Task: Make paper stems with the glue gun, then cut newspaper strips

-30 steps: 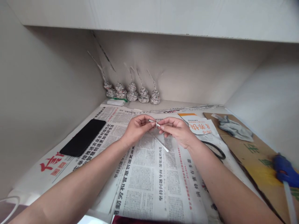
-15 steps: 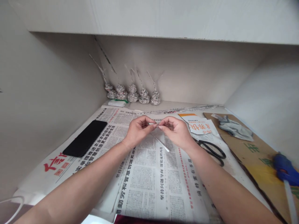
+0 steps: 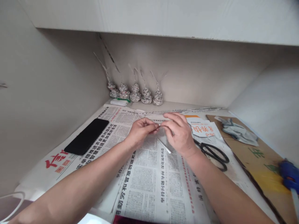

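Observation:
My left hand [image 3: 145, 131] is closed in a pinch, thumb against forefinger, on a thin paper strip whose tiny end [image 3: 159, 125] shows between the fingertips. From the right, my right hand [image 3: 178, 133] meets it, thumb and forefinger at the same small end, its other fingers lifted and spread. Most of the strip is hidden by my fingers. Below the hands a white paper stick [image 3: 164, 146] slants over the newspaper [image 3: 149, 180]; whether it joins the held piece I cannot tell. Black-handled scissors [image 3: 213, 154] lie by my right wrist, blades partly covered.
Several woven paper gourds [image 3: 135, 93] stand along the back wall. Long paper sticks [image 3: 187, 110] lie before them. A black phone [image 3: 86, 137] rests at left. On the right are cardboard [image 3: 247, 152], a crumpled glove [image 3: 239, 130] and a blue glue gun [image 3: 289, 174]. A shelf [image 3: 149, 15] overhangs.
My right hand has turned and lifted its outer fingers away from the curled pinch. The left hand keeps its pinch. The whole view has shifted slightly.

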Demonstrator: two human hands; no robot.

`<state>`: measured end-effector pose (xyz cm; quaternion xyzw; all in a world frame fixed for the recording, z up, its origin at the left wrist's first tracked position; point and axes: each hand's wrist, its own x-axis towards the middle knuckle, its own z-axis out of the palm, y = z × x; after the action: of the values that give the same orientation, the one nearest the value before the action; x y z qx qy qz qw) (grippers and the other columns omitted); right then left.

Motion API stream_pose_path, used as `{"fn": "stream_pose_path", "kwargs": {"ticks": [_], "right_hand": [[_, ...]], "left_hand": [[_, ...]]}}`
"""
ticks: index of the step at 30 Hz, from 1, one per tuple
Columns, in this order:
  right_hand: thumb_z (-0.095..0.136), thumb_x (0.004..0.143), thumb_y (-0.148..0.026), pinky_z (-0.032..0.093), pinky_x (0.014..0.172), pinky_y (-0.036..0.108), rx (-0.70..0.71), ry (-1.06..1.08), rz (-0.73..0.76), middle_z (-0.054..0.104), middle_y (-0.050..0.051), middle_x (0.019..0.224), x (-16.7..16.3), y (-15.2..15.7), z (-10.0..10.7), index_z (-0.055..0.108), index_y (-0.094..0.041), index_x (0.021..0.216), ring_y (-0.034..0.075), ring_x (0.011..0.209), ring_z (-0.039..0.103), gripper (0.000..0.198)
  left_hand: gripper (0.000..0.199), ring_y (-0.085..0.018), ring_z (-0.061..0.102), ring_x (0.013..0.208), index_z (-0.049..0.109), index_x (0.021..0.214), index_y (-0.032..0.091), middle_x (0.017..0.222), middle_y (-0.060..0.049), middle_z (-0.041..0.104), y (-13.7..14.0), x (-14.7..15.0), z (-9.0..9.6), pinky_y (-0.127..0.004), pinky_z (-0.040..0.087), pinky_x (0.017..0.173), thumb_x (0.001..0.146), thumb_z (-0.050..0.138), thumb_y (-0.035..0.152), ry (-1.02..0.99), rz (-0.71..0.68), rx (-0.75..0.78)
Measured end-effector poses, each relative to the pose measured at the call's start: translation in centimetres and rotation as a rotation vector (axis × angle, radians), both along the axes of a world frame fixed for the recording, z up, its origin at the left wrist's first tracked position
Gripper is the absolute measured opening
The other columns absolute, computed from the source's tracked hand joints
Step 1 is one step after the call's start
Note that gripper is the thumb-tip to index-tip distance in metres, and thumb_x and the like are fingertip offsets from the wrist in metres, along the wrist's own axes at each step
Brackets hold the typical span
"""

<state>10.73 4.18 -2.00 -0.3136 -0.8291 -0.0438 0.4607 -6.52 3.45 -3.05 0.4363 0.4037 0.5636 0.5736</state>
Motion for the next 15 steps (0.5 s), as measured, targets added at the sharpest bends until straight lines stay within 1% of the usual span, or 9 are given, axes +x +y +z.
{"fn": "stream_pose_path", "kwargs": {"ticks": [2,3,4,6,7,8,10,12,15], "right_hand": [[0.067,0.083,-0.024,0.048,0.089,0.042,-0.169,0.226,-0.065,0.064,0.009,0.119,-0.1,0.1,0.1,0.064,-0.024,0.1,0.027,0.112,0.054,0.018],[0.071,0.08,-0.032,0.05,0.081,0.039,-0.324,0.345,-0.08,0.065,0.01,0.113,-0.2,0.2,0.1,0.064,-0.023,0.1,0.026,0.105,0.057,0.023],[0.073,0.077,-0.039,0.05,0.072,0.035,-0.527,0.446,-0.063,0.067,0.009,0.104,-0.2,0.2,0.2,0.065,-0.021,0.097,0.024,0.096,0.06,0.028],[0.073,0.074,-0.052,0.044,0.055,0.027,-0.982,0.597,0.055,0.067,0.007,0.084,-0.3,0.4,0.2,0.067,-0.019,0.085,0.019,0.075,0.061,0.035],[0.073,0.073,-0.055,0.04,0.05,0.025,-1.172,0.651,0.137,0.065,0.005,0.077,-0.4,0.5,0.2,0.068,-0.018,0.08,0.016,0.068,0.059,0.038],[0.074,0.071,-0.055,0.036,0.046,0.023,-1.307,0.702,0.209,0.063,0.004,0.073,-0.4,0.5,0.2,0.068,-0.017,0.075,0.014,0.063,0.057,0.039],[0.081,0.064,-0.048,0.03,0.042,0.02,-1.413,0.809,0.284,0.062,0.002,0.069,-0.6,0.5,0.0,0.068,-0.016,0.071,0.011,0.058,0.054,0.035],[0.086,0.059,-0.039,0.029,0.042,0.019,-1.416,0.868,0.304,0.062,0.001,0.067,-0.7,0.4,-0.1,0.069,-0.015,0.069,0.009,0.057,0.053,0.031],[0.086,0.057,-0.034,0.029,0.042,0.019,-1.399,0.885,0.309,0.063,0.001,0.065,-0.7,0.3,-0.1,0.071,-0.015,0.069,0.008,0.056,0.053,0.028]], "left_hand": [[0.019,-0.013,0.065,0.068,0.061,0.071,0.015,0.071,-0.002,0.071,-0.1,0.0,0.2,-0.027,0.052,0.07,0.067,0.078,0.024,0.069,0.076,0.109],[0.018,-0.014,0.066,0.071,0.061,0.072,0.016,0.075,-0.003,0.071,-0.2,0.0,0.2,-0.027,0.052,0.072,0.069,0.077,0.024,0.122,0.12,0.187],[0.016,-0.015,0.066,0.075,0.061,0.073,0.017,0.079,-0.003,0.072,-0.4,0.0,0.3,-0.028,0.052,0.074,0.071,0.075,0.023,0.183,0.163,0.271],[0.009,-0.017,0.067,0.083,0.062,0.075,0.018,0.087,-0.005,0.072,-0.7,-0.1,0.4,-0.03,0.052,0.078,0.076,0.071,0.022,0.334,0.223,0.433],[0.006,-0.018,0.067,0.086,0.063,0.076,0.018,0.089,-0.005,0.072,-0.9,-0.1,0.5,-0.031,0.052,0.08,0.078,0.068,0.02,0.422,0.241,0.501],[0.005,-0.018,0.067,0.088,0.063,0.076,0.019,0.091,-0.006,0.072,-1.0,-0.2,0.5,-0.031,0.051,0.08,0.079,0.066,0.018,0.512,0.253,0.56],[0.008,-0.018,0.067,0.089,0.064,0.075,0.02,0.092,-0.005,0.072,-1.3,-0.3,0.6,-0.03,0.051,0.082,0.081,0.064,0.014,0.671,0.26,0.655],[0.011,-0.017,0.067,0.09,0.064,0.076,0.02,0.093,-0.004,0.073,-1.4,-0.5,0.5,-0.03,0.05,0.082,0.081,0.062,0.011,0.768,0.261,0.725],[0.011,-0.017,0.068,0.088,0.065,0.077,0.02,0.091,-0.003,0.073,-1.2,-0.5,0.3,-0.029,0.051,0.08,0.081,0.062,0.009,0.785,0.272,0.773]]}}
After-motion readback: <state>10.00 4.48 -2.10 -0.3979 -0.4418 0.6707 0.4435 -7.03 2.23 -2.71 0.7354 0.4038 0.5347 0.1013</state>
